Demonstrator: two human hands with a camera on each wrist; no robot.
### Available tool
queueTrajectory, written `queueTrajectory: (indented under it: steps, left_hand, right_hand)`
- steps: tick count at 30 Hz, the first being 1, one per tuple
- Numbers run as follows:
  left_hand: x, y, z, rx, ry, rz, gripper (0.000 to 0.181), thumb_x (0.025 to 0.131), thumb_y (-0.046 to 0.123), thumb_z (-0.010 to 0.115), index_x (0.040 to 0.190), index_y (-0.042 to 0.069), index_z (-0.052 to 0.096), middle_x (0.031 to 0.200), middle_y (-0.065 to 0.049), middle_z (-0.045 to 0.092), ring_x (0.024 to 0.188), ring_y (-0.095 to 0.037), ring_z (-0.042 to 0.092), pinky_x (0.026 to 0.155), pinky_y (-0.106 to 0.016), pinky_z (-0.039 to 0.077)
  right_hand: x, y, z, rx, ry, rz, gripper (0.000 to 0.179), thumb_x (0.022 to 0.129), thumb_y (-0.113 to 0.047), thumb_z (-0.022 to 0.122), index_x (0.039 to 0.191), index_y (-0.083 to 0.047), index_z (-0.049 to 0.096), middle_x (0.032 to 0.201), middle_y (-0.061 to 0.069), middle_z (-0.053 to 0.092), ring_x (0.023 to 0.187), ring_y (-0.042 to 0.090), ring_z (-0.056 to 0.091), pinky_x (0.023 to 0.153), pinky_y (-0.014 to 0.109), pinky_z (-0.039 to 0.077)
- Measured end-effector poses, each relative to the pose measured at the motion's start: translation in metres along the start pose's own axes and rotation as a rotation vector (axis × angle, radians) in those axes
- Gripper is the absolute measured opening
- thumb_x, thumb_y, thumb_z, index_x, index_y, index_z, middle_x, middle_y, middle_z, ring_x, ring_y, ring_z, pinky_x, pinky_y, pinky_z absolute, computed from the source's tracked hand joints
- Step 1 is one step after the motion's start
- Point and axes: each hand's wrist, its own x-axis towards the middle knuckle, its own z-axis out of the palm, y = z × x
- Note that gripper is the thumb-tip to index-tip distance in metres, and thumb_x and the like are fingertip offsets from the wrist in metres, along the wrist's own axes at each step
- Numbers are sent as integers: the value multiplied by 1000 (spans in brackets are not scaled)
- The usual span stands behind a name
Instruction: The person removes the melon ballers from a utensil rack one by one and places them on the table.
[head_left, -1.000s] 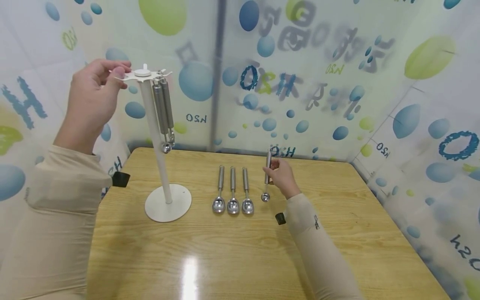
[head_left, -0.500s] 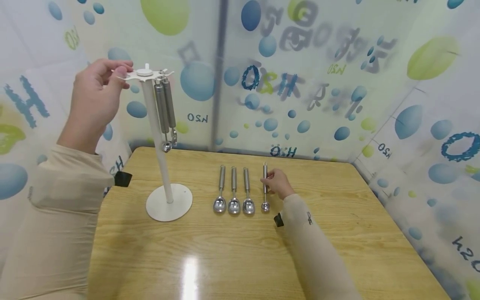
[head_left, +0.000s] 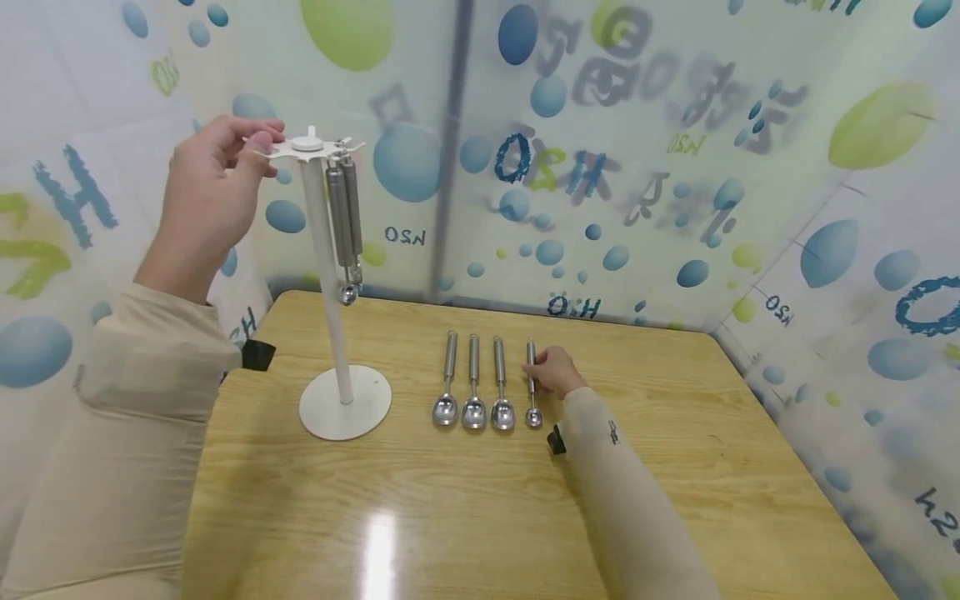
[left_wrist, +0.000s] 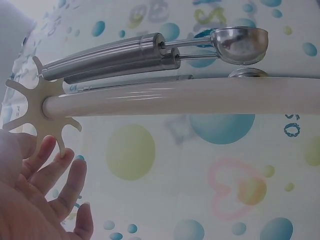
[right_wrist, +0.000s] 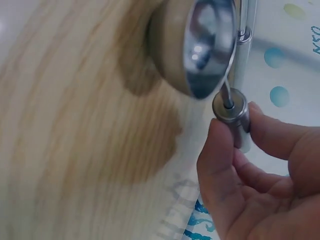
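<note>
My left hand (head_left: 210, 204) pinches one arm of the white hook top (head_left: 307, 148) of an upright utensil stand (head_left: 330, 292). Small metal scoops (head_left: 343, 221) with steel handles hang from the hooks on the stand's right side; in the left wrist view one scoop bowl (left_wrist: 242, 46) shows clearly, and the post partly hides others. Low over the table, right of a row of larger scoops, my right hand (head_left: 557, 371) pinches the handle of a melon baller (head_left: 533, 417). Its round bowl (right_wrist: 210, 47) is near the wood; whether it touches cannot be told.
Three larger metal scoops (head_left: 474, 412) lie side by side, bowls toward me. The stand's round white base (head_left: 330, 417) rests on the wooden table (head_left: 450, 517) at left. A patterned curtain (head_left: 480, 233) rises behind the table's back edge.
My right hand has lowered the melon baller and brought it nearer to me, level with the row of scoops. My left hand keeps its hold on the stand; the view has shifted slightly.
</note>
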Motion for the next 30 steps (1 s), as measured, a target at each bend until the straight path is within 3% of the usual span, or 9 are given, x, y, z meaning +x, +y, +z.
queueTrajectory:
  steps: [18, 25, 30]
  left_hand:
    - [-1, 0, 0, 10, 2, 13, 34, 107, 32, 49, 137, 23, 62, 132, 4, 64, 98, -5, 55, 88, -27, 34]
    - [-1, -1, 1, 17, 9, 33, 33, 108, 32, 48, 135, 23, 63, 129, 5, 65, 97, -5, 55, 84, -26, 34]
    - [0, -2, 1, 7, 4, 10, 33, 107, 33, 49, 136, 24, 62, 130, 3, 64, 98, -6, 55, 86, -27, 35]
  right_hand:
    - [8, -1, 6, -134, 33, 39, 19, 97, -17, 70, 101, 1, 66, 85, 11, 64, 67, 18, 59, 57, 27, 50]
    - [8, 2, 5, -105, 60, 29, 21, 97, -18, 71, 104, 2, 68, 89, 13, 66, 69, 19, 61, 59, 28, 52]
    - [11, 5, 5, -68, 53, 45, 25, 98, -18, 70, 112, 3, 67, 96, 15, 67, 74, 19, 62, 60, 26, 53]
